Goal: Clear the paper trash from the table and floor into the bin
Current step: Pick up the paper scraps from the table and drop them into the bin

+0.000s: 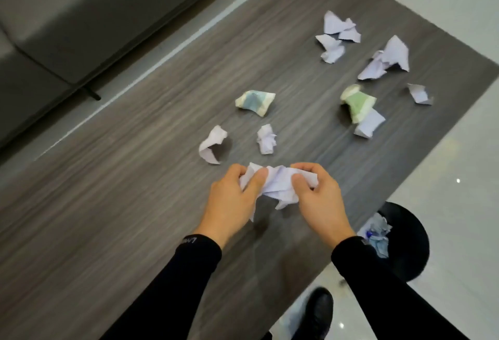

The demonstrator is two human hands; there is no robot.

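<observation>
While a crumpled white sheet [278, 186] is pinched from both ends just above the table [121, 204], the left hand [232, 202] is seen closed on its left side with thumb and fingers pressed into the folds, and the right hand [318, 199] is closed likewise on its right side. A loose tail of the sheet hangs down between the wrists, unsecured. At about twelve o'clock from the grip, a small paper ball [266, 139] and a curled strip [212, 144] lie near; further out at twelve, a crushed cup with blue print [255, 102] rests alone. Toward one and two o'clock are found a crushed cup with green print [356, 103] touching a folded white wad [369, 123], a small scrap [419, 93], a large torn sheet [386, 59], and a cluster of torn pieces [336, 36]. The black bin [407, 234] stands on the floor at four o'clock from the hands, just beside the table edge, with paper already inside. Pale paper appears to lie on the floor by a black shoe [317, 312] at six o'clock. Much of the task is judged to remain. If the sheet is carried uncompacted, the dangling tail could be caught on the table edge or the bin's rim and spill outside; the floor paper could be trodden on.
</observation>
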